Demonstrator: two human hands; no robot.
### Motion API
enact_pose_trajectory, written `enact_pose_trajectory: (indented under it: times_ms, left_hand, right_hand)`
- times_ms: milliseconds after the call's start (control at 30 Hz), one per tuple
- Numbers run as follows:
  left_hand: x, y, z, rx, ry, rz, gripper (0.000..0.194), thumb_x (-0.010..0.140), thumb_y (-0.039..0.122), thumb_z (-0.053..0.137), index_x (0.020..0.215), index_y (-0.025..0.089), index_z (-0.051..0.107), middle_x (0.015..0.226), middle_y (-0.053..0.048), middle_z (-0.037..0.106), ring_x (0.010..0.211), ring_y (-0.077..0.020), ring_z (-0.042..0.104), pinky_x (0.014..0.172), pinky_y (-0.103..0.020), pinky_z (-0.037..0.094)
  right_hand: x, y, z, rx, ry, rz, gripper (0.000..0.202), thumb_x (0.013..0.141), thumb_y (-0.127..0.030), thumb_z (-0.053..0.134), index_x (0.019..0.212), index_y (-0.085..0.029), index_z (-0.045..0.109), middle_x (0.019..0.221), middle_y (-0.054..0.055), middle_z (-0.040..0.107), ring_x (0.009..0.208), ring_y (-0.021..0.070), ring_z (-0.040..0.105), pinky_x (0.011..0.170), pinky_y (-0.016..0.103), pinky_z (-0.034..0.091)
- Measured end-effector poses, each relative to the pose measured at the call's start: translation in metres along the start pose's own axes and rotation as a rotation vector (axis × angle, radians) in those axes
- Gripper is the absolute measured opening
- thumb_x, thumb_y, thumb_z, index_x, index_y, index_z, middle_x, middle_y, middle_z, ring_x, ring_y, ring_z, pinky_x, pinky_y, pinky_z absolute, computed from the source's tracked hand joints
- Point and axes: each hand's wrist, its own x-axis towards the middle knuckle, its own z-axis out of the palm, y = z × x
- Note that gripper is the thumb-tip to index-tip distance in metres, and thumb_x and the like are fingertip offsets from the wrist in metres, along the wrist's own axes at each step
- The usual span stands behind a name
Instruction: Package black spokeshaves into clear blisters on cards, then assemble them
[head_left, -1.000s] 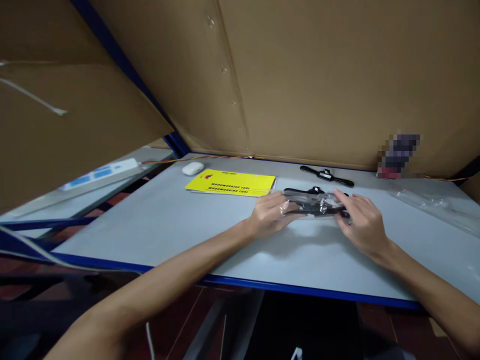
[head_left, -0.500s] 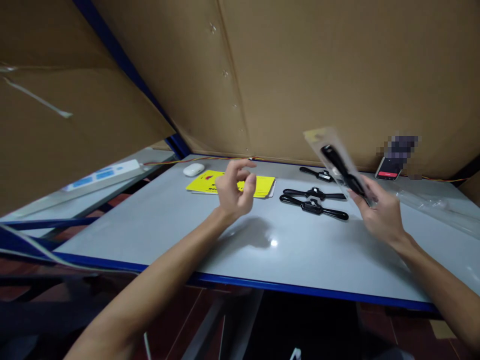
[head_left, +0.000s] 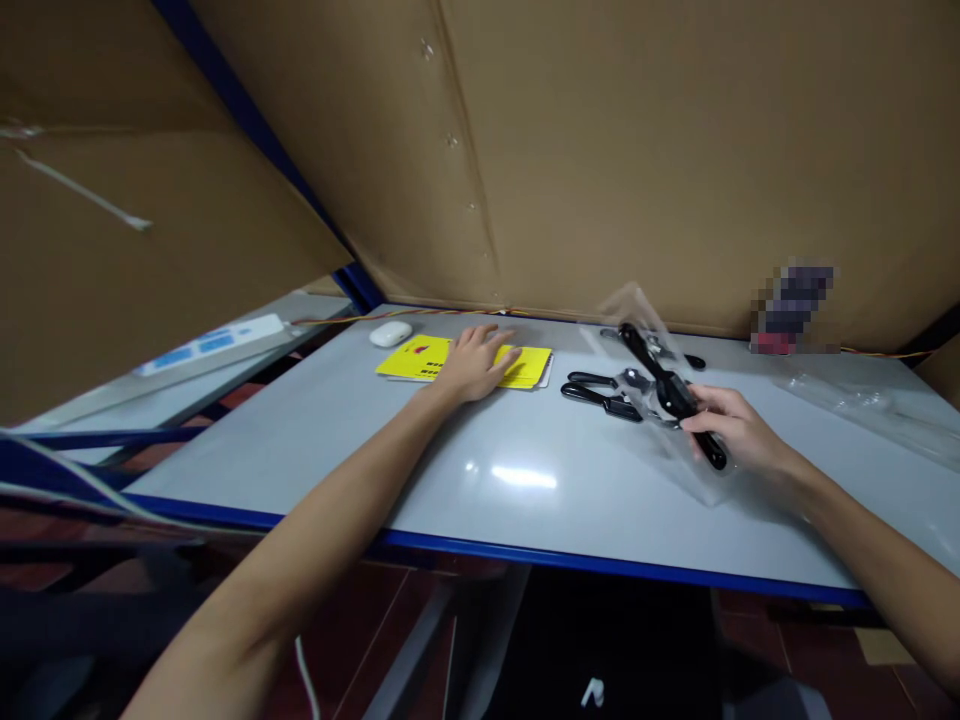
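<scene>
My left hand (head_left: 474, 366) rests on a stack of yellow printed cards (head_left: 409, 361), its fingers spread. On the right, my right hand (head_left: 750, 432) grips a black spokeshave (head_left: 639, 350) together with a clear plastic bag (head_left: 705, 488). The tool is tilted, its upper end pointing up and left above the table. Behind and beneath the bag, two more black spokeshaves lie side by side, the nearer spokeshave (head_left: 589, 396) partly covered. A further spokeshave (head_left: 695, 362) near the back edge is mostly hidden by the bag.
A white rounded case (head_left: 391, 334) sits left of the cards. Toward the back right stand a blurred-out phone (head_left: 795, 310) and clear plastic wrapping (head_left: 855, 400). A white power strip (head_left: 217, 342) lies on the left side surface. Brown board (head_left: 675, 150) walls the table (head_left: 315, 460).
My left hand has come down from the air onto the yellow cards and its fingers have spread. My right hand has lowered the bagged spokeshave, which now hangs in front of the others.
</scene>
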Motion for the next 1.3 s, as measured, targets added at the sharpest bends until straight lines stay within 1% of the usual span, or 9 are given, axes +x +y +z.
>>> enact_pose_trajectory:
  times_ms: [167, 333, 467, 600, 667, 933, 1033, 1133, 1300]
  left_hand:
    - [0.001, -0.004, 0.006, 0.037, -0.099, -0.05, 0.06, 0.104, 0.057, 0.035, 0.147, 0.024, 0.061, 0.157, -0.018, 0.05, 0.15, -0.0374, 0.039, 0.123, -0.061, 0.03]
    - [0.001, -0.004, 0.005, -0.019, -0.005, 0.079, 0.049, 0.102, 0.056, 0.044, 0.129, 0.02, 0.064, 0.146, -0.02, 0.056, 0.14, -0.0362, 0.047, 0.122, -0.06, 0.031]
    - [0.0, -0.001, 0.005, -0.039, -0.027, 0.076, 0.055, 0.103, 0.056, 0.042, 0.14, 0.019, 0.058, 0.147, -0.021, 0.057, 0.141, -0.0381, 0.047, 0.121, -0.064, 0.029]
    - [-0.001, 0.001, 0.006, -0.021, -0.073, 0.061, 0.053, 0.104, 0.058, 0.04, 0.134, 0.021, 0.062, 0.152, -0.02, 0.053, 0.143, -0.038, 0.046, 0.121, -0.066, 0.027]
    - [-0.001, 0.003, 0.005, -0.026, -0.051, 0.074, 0.052, 0.103, 0.059, 0.042, 0.128, 0.019, 0.062, 0.147, -0.02, 0.056, 0.14, -0.0371, 0.047, 0.122, -0.063, 0.028]
    - [-0.01, 0.019, -0.039, 0.071, 0.222, 0.206, 0.032, 0.1, 0.052, 0.055, 0.102, 0.02, 0.06, 0.113, -0.014, 0.07, 0.118, -0.0342, 0.061, 0.124, -0.065, 0.025]
    - [-0.02, 0.032, -0.057, 0.084, 0.171, 0.327, 0.022, 0.1, 0.039, 0.056, 0.086, 0.023, 0.059, 0.095, -0.01, 0.072, 0.102, -0.0311, 0.067, 0.109, -0.056, 0.045]
    - [-0.03, 0.049, -0.065, 0.025, 0.174, 0.462, 0.018, 0.1, 0.03, 0.051, 0.087, 0.022, 0.06, 0.121, -0.012, 0.074, 0.111, -0.0315, 0.069, 0.1, -0.051, 0.053]
    - [-0.045, 0.075, -0.055, -0.075, 0.065, 0.678, 0.014, 0.099, 0.021, 0.047, 0.105, 0.022, 0.06, 0.146, -0.013, 0.062, 0.129, -0.0302, 0.063, 0.115, -0.057, 0.048]
  right_hand:
    - [-0.002, 0.01, -0.007, -0.322, -0.138, -0.077, 0.024, 0.087, -0.034, 0.067, 0.104, -0.017, 0.07, 0.062, -0.004, 0.058, 0.055, 0.0135, 0.049, 0.055, 0.028, 0.036]
    - [-0.005, 0.013, -0.01, -0.615, -0.165, -0.137, 0.039, 0.097, -0.046, 0.064, 0.127, -0.022, 0.073, 0.066, -0.005, 0.059, 0.057, 0.0144, 0.047, 0.056, 0.029, 0.035]
    - [-0.005, 0.01, -0.013, -0.792, -0.128, -0.16, 0.041, 0.103, -0.052, 0.056, 0.126, -0.024, 0.074, 0.064, -0.004, 0.065, 0.055, 0.0164, 0.054, 0.058, 0.03, 0.04]
    - [-0.004, 0.013, -0.019, -0.966, -0.091, -0.345, 0.036, 0.111, -0.04, 0.043, 0.119, -0.025, 0.075, 0.098, 0.004, 0.081, 0.079, 0.0207, 0.073, 0.073, 0.033, 0.049]
    - [-0.003, 0.016, -0.021, -1.056, -0.068, -0.396, 0.035, 0.111, -0.035, 0.042, 0.114, -0.025, 0.075, 0.1, 0.004, 0.082, 0.082, 0.022, 0.075, 0.073, 0.033, 0.048]
    - [-0.001, 0.02, -0.022, -1.136, 0.02, -0.472, 0.042, 0.114, -0.035, 0.034, 0.099, -0.021, 0.07, 0.09, 0.006, 0.074, 0.072, 0.0197, 0.067, 0.068, 0.033, 0.046]
    - [-0.002, 0.017, -0.021, -1.096, 0.02, -0.45, 0.04, 0.113, -0.035, 0.035, 0.096, -0.022, 0.069, 0.088, 0.005, 0.073, 0.072, 0.0198, 0.067, 0.069, 0.033, 0.047]
    - [-0.002, 0.016, -0.018, -1.07, 0.031, -0.42, 0.038, 0.113, -0.035, 0.036, 0.096, -0.022, 0.067, 0.086, 0.005, 0.073, 0.072, 0.0203, 0.067, 0.068, 0.034, 0.047]
    - [-0.001, 0.02, -0.019, -1.106, 0.054, -0.394, 0.037, 0.113, -0.035, 0.034, 0.096, -0.023, 0.064, 0.081, 0.004, 0.072, 0.066, 0.0194, 0.065, 0.064, 0.032, 0.044]
